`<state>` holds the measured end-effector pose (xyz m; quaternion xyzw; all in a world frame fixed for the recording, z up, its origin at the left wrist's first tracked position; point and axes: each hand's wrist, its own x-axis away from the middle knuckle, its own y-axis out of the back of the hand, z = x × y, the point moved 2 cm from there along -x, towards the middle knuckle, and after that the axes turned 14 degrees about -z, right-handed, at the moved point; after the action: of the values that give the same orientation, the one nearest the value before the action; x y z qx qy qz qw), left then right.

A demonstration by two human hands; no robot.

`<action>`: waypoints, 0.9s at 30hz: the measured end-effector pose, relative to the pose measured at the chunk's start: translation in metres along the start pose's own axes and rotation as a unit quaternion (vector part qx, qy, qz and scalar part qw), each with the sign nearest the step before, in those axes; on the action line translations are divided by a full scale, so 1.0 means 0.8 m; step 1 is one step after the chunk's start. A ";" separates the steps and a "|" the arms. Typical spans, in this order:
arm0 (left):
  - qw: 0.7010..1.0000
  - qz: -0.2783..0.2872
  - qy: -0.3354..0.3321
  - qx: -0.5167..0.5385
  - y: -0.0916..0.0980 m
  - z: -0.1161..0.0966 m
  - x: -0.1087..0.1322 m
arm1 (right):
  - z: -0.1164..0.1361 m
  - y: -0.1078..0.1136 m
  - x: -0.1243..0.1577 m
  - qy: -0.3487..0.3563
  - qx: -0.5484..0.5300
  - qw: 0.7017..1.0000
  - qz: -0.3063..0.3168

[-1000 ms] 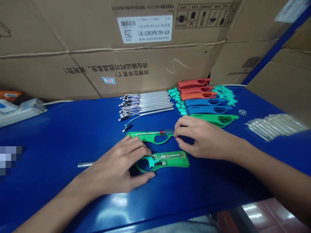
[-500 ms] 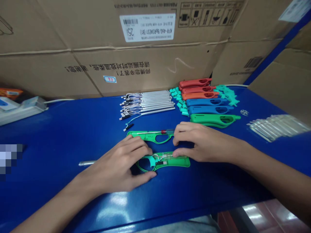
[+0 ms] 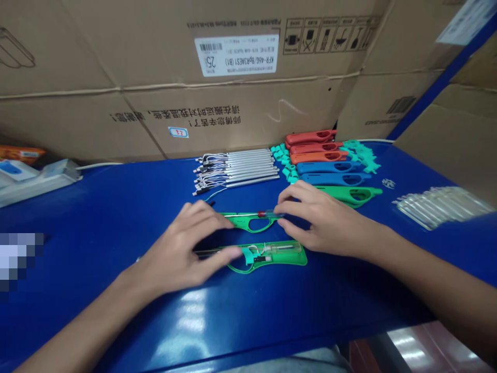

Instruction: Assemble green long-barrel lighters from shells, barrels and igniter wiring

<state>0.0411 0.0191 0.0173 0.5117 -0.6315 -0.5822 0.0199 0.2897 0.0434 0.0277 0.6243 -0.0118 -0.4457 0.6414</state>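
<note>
Two green lighter shell halves lie on the blue table between my hands. In the nearer lighter half (image 3: 301,257) sit a clear fuel tank (image 3: 285,247), a teal trigger (image 3: 248,256), white wires and a black igniter piece; a metal tube runs left under my left hand. A screwdriver (image 3: 262,214) with a red and clear handle lies along the farther lighter half (image 3: 244,223). My right hand (image 3: 316,220) pinches the screwdriver's handle end with thumb and fingers. Slightly blurred, my left hand (image 3: 194,246) is open, fingers over the farther half's left end, thumb above the nearer half.
Behind stand rows of silver tubes with wires (image 3: 248,166), teal caps (image 3: 287,163), and red, blue and green lighter shells (image 3: 330,166). Clear tanks (image 3: 438,204) lie at right. A power strip (image 3: 46,178) is at left, and a cardboard wall (image 3: 252,114) closes the back.
My right thumb has left the fuel tank and moved up to the screwdriver handle. My left hand has lifted from the nearer half's trigger area and shifted up and left.
</note>
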 end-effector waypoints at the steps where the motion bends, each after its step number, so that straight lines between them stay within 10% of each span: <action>1: 1.000 -0.017 0.010 -0.019 0.003 0.007 -0.001 | -0.001 -0.001 0.000 -0.001 0.009 1.000 0.002; 27: 0.996 0.059 0.016 -0.063 0.007 0.033 -0.004 | -0.011 -0.010 0.005 -0.098 0.106 0.985 0.094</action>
<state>0.0227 0.0390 0.0148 0.4802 -0.6222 -0.6108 0.0964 0.2924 0.0496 0.0170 0.6380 -0.1800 -0.4391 0.6064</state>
